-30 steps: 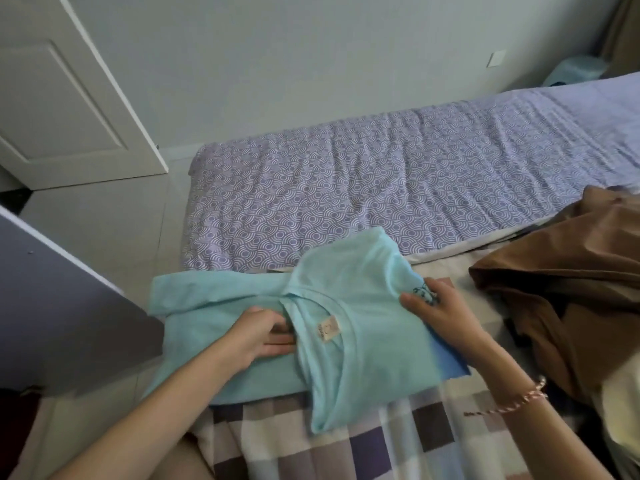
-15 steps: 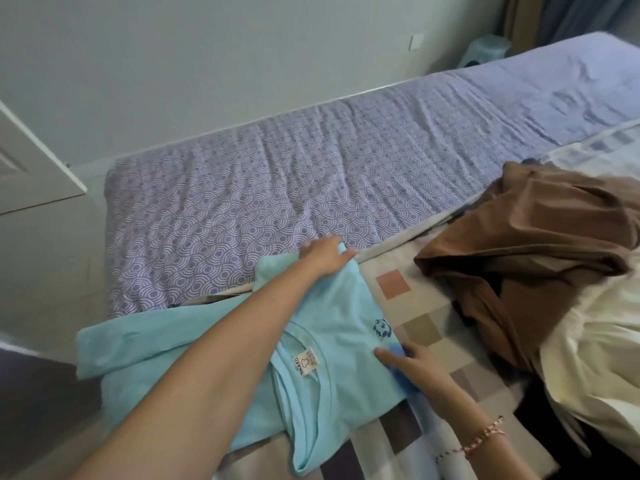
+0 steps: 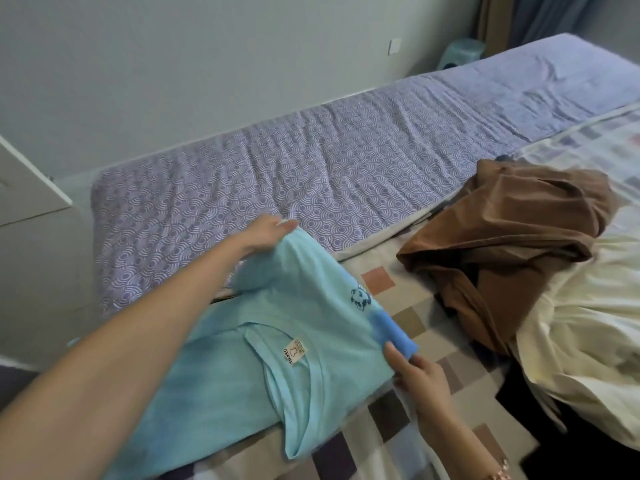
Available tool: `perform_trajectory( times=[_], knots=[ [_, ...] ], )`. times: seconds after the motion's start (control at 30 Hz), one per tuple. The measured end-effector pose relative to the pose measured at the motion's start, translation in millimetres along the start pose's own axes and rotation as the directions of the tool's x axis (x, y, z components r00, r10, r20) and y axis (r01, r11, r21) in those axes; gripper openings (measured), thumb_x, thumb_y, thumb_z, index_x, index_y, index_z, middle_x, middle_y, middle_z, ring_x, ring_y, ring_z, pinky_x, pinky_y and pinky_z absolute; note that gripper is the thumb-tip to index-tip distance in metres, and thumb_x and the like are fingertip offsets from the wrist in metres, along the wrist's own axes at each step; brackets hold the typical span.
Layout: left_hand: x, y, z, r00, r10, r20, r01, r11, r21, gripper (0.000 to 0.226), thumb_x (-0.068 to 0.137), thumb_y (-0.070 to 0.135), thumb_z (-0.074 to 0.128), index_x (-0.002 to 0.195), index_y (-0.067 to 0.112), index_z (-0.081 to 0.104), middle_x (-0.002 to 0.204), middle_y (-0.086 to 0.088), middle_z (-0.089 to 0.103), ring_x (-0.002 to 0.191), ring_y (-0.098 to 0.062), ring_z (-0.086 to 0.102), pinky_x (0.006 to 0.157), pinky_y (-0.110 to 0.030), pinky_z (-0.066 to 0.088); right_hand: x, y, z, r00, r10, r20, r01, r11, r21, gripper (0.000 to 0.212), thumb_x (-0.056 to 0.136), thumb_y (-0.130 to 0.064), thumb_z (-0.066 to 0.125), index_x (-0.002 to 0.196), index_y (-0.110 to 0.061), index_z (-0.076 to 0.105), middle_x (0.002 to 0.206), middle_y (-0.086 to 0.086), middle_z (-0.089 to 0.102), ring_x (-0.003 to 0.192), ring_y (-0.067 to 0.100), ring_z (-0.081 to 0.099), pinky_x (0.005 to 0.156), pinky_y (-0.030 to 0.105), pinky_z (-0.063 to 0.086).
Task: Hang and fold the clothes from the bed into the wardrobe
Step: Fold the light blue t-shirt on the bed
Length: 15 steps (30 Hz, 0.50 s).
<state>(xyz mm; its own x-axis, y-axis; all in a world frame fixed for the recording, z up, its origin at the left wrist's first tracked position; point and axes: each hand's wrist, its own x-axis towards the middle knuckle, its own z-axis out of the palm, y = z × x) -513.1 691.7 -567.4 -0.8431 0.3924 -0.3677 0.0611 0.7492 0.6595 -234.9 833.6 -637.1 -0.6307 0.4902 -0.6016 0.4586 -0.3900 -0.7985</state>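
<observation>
Head camera: left hand (image 3: pixel 265 233) grips the turquoise T-shirt (image 3: pixel 311 341) by its lifted far fold; right hand (image 3: pixel 424 379) pinches its near edge on the checked bedspread (image 3: pixel 408 317). Brown garment (image 3: pixel 502 244) lies beyond the right hand.

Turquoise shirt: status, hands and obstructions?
Left hand grips turquoise shirt far edge. Right hand pinches near side. Brown garment heaped to the right, apart.

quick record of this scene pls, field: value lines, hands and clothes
tee: light blue, partly folded, on the bed
left hand: grips tee's far edge, raised off the bed
right hand: pinches tee's near right edge
brown garment: crumpled, right of tee
cream cloth: right of brown garment
stage: fold not finished
</observation>
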Motion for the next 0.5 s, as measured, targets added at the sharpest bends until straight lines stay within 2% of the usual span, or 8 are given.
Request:
perform_trajectory(
  times=[0.07,0.1,0.2,0.3,0.43,0.5],
  knots=[
    [-19,-7,-31,0.996,0.027,-0.087,-0.046,0.973,-0.228,0.043,0.096,0.039,0.045,0.106,0.001,0.064,0.119,-0.013,0.06,0.116,-0.026,0.053,0.092,-0.028,0.037,-11,-20,17,0.987,-0.144,0.068,0.139,0.987,0.082,0.02,0.084,-0.015,0.066,0.095,0.001,0.067,0.089,0.017,0.067,0.081,0.025,0.06,0.078,0.038,0.047],
    [-28,-8,-44,0.993,0.015,-0.119,-0.054,0.943,-0.328,0.04,0.095,0.038,0.047,0.103,0.004,0.065,0.111,-0.009,0.063,0.11,-0.023,0.055,0.094,-0.029,0.037,-15,-31,25,0.975,-0.198,0.102,0.182,0.972,0.146,0.022,0.082,-0.014,0.065,0.1,0.0,0.067,0.095,0.02,0.068,0.086,0.026,0.061,0.083,0.04,0.047],
    [-73,-9,-107,0.953,-0.002,-0.302,-0.149,0.867,-0.476,0.03,0.093,0.036,0.051,0.081,0.012,0.064,0.086,-0.002,0.062,0.086,-0.017,0.055,0.085,-0.028,0.041,-25,-76,61,0.925,-0.325,0.195,0.267,0.924,0.273,0.037,0.071,-0.027,0.069,0.103,-0.006,0.067,0.096,0.015,0.069,0.085,0.023,0.063,0.079,0.036,0.049],
    [-129,-1,-167,0.863,0.02,-0.504,-0.27,0.863,-0.427,0.03,0.092,0.036,0.053,0.075,0.013,0.064,0.076,0.003,0.062,0.076,-0.013,0.054,0.076,-0.027,0.043,-41,-117,96,0.841,-0.451,0.299,0.358,0.878,0.318,0.015,0.087,-0.011,0.057,0.099,-0.009,0.066,0.09,0.008,0.069,0.079,0.018,0.063,0.071,0.031,0.05],
    [-206,21,-233,0.782,0.055,-0.621,-0.264,0.931,-0.251,0.031,0.088,0.035,0.06,0.065,0.015,0.056,0.054,0.007,0.056,0.051,-0.006,0.05,0.052,-0.02,0.04,-63,-176,142,0.737,-0.582,0.345,0.486,0.81,0.328,0.014,0.091,-0.011,0.054,0.087,-0.016,0.066,0.088,0.004,0.068,0.081,0.016,0.06,0.075,0.032,0.049],
    [-256,28,-263,0.762,0.082,-0.642,-0.293,0.929,-0.228,0.018,0.086,0.029,0.063,0.075,0.014,0.064,0.058,0.009,0.066,0.053,-0.004,0.058,0.051,-0.014,0.046,-88,-211,163,0.667,-0.629,0.401,0.542,0.778,0.319,0.014,0.091,-0.014,0.054,0.085,-0.017,0.066,0.087,0.004,0.066,0.079,0.016,0.059,0.073,0.031,0.049]
  ],
)
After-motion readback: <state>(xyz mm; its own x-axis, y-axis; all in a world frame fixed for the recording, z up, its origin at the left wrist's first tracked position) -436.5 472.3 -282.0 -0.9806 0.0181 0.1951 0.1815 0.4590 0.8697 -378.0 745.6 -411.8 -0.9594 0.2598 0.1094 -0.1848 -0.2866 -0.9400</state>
